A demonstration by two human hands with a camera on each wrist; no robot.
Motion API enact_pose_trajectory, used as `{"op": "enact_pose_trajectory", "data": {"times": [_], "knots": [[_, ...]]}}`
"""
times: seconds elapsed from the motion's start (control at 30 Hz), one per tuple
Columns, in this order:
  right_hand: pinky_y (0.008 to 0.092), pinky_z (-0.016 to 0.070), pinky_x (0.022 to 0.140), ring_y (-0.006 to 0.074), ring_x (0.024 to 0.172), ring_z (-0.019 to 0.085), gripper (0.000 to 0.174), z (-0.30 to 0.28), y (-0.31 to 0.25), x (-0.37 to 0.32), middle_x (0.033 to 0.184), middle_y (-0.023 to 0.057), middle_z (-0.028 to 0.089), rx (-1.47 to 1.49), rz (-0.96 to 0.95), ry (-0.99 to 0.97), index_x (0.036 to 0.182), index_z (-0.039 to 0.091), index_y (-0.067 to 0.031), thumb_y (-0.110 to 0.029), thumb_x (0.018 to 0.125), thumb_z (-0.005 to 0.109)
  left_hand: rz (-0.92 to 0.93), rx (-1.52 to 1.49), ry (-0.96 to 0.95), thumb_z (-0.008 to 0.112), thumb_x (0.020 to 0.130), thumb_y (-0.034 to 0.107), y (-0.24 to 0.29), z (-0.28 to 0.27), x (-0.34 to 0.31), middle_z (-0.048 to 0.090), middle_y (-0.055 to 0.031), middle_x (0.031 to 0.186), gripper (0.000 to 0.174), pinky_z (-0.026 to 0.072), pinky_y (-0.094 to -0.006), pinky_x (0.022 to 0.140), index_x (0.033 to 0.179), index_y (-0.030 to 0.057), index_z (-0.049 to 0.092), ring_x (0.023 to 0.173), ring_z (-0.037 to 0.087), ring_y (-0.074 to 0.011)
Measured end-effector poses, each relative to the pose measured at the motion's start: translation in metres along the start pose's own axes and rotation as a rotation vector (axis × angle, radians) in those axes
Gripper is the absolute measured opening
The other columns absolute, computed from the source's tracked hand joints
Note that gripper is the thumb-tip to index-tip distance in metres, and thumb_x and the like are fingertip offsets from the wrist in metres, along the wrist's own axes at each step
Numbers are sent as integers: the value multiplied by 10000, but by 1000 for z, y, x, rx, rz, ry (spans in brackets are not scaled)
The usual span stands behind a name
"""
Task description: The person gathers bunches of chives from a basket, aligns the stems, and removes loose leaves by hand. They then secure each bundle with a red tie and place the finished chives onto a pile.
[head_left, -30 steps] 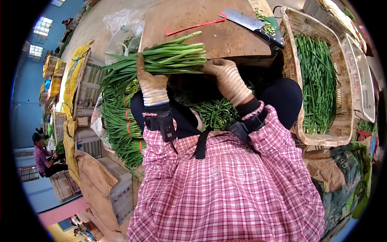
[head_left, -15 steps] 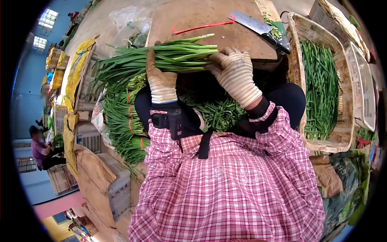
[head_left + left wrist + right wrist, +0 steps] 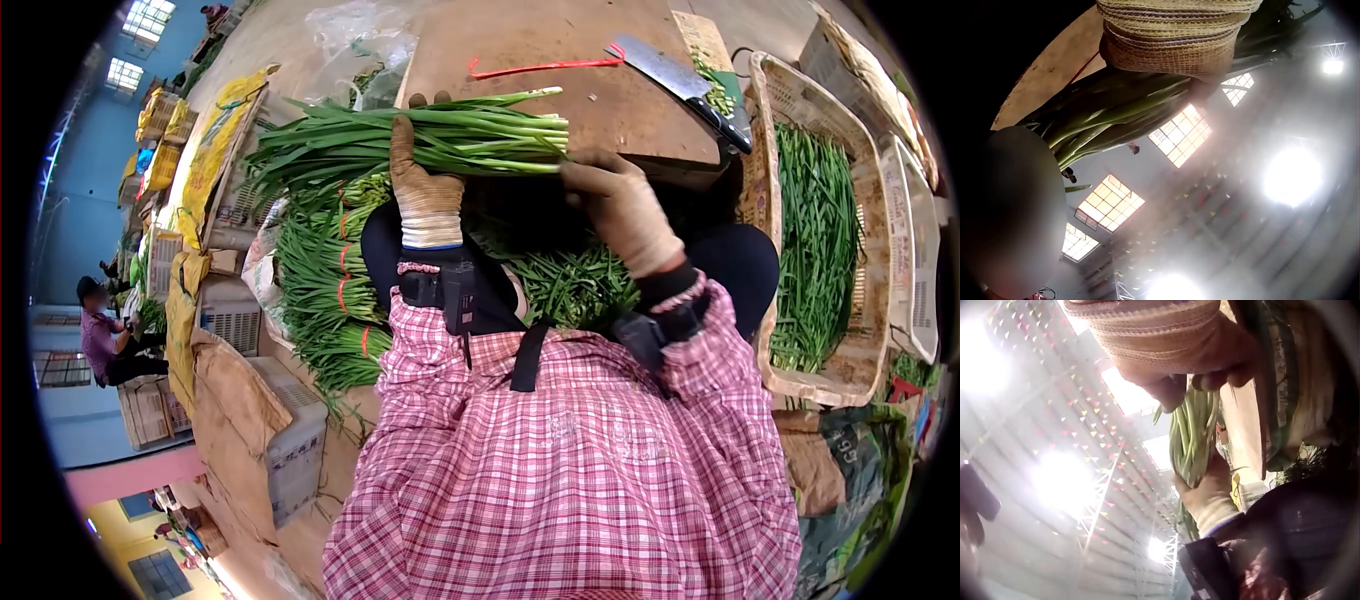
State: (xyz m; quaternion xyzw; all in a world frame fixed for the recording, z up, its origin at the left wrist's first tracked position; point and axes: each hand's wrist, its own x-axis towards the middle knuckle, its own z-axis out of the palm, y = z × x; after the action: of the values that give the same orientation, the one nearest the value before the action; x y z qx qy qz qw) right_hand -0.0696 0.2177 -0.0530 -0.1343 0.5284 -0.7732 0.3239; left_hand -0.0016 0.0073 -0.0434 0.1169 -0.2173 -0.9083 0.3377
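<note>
A bunch of long green stalks (image 3: pixel 470 135) lies crosswise at the near edge of a wooden chopping board (image 3: pixel 560 95). My gloved left hand (image 3: pixel 425 190) grips the bunch around its middle from below; in the left wrist view the glove (image 3: pixel 1179 37) wraps the stalks (image 3: pixel 1116 109). My gloved right hand (image 3: pixel 620 205) is at the cut ends, on the right. In the right wrist view its thumb and fingers (image 3: pixel 1210 378) close round the stalk ends (image 3: pixel 1191 434). The other glove (image 3: pixel 1207 497) shows further along the bunch.
On the board lie a cleaver (image 3: pixel 680 85) and a red band (image 3: pixel 540 68). A woven basket (image 3: pixel 760 150) of loose greens stands at the right. Tied bunches (image 3: pixel 325 290) are piled at my left, with trimmings in my lap (image 3: pixel 570 285). A person (image 3: pixel 105 335) sits far left among crates.
The bunch and both hands have shifted right along the board's edge. My right hand has turned from lying over the cut ends to holding them from below.
</note>
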Motion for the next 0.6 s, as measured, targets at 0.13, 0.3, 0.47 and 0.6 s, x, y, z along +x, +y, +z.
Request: {"op": "enact_pose_trajectory", "data": {"times": [0.13,0.3,0.47,0.6], "knots": [[310,478,725,167,813,603,352,-54,-27,-6,927,78,643,-1091,95,-62,950,655,-5,-232,705,767,48,75,-5,654,849,286,24,-6,6,620,-154,1168,380,445,-504,973,1134,42,596,1072,588,-295],[509,325,1010,340,1329,347,1027,3,-28,-3,1425,156,392,-1671,-652,245,1411,324,-57,-451,594,805,14,13,13,705,817,203,4,-2,2,614,-172,1137,393,456,-499,953,1147,39,569,1054,586,-307],[512,349,956,360,1231,425,733,23,-5,19,1290,129,501,-1390,-945,157,1296,473,-114,-334,665,773,-56,1,8,687,843,196,-6,3,-6,610,-143,1126,349,475,-454,927,1128,31,575,1035,583,-272],[456,451,768,318,891,589,223,30,-17,9,922,75,618,-1194,-914,236,957,667,-138,-198,746,704,-47,46,47,700,841,222,-13,3,-12,630,-66,1043,288,508,-381,858,1051,47,610,956,603,-219]]}}
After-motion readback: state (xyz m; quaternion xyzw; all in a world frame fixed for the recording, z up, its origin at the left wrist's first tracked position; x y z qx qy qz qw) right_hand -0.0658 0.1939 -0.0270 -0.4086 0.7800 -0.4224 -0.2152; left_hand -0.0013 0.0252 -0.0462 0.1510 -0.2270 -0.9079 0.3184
